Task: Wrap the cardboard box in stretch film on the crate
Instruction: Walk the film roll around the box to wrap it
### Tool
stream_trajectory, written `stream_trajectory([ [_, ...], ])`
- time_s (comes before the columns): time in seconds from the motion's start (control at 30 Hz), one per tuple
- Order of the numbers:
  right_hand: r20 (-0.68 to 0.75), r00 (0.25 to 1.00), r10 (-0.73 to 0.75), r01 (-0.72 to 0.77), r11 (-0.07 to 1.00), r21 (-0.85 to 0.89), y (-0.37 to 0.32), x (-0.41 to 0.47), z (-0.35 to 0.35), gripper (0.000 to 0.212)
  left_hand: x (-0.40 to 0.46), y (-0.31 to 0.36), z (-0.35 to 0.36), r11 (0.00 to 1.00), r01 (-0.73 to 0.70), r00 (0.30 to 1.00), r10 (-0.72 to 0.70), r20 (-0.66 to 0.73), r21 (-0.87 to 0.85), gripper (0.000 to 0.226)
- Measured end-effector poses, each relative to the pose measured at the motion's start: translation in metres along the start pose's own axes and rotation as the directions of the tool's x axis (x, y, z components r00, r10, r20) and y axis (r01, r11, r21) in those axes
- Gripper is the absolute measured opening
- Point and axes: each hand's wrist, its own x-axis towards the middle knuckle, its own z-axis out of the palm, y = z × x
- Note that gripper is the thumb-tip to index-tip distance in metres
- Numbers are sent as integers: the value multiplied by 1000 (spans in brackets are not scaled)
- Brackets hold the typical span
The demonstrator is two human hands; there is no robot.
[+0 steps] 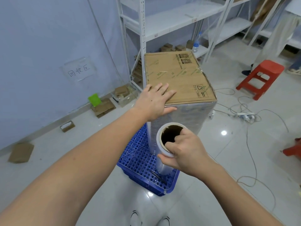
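Film is already covering the upright sides of the cardboard box (pixel 176 75), which is standing tall on the blue crate (pixel 143 168); the brown top face is showing bare board, apart from a few glints that may be tape or stray film. The left hand (pixel 155 101) is lying flat on the near top corner, fingers straight and spread, thumb pressing the wrapped side just below the edge, holding nothing. The right hand (pixel 184 152) is gripping the film roll (pixel 166 147) just beside the near face, fingers hooked into the hollow core and thumb curled round the outer rim. By my judgement the side wrapping is well advanced, with further turns, any covering of the top and the cutting of the film remaining. The far sides and the box's foot are hidden from where I am standing, and the sheet running from roll to box is too clear to trace.
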Motion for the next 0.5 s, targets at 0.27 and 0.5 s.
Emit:
stream_trajectory([
  [0.27, 173, 979, 111, -82, 982, -168, -26, 4, -23, 36, 0, 1, -5, 999, -11, 1000, 11, 16, -38, 80],
  [0.5, 145, 847, 512, -484, 854, -188, -66, 21, -25, 46, -7, -9, -3, 996, -25, 1000, 25, 0, -90, 88],
])
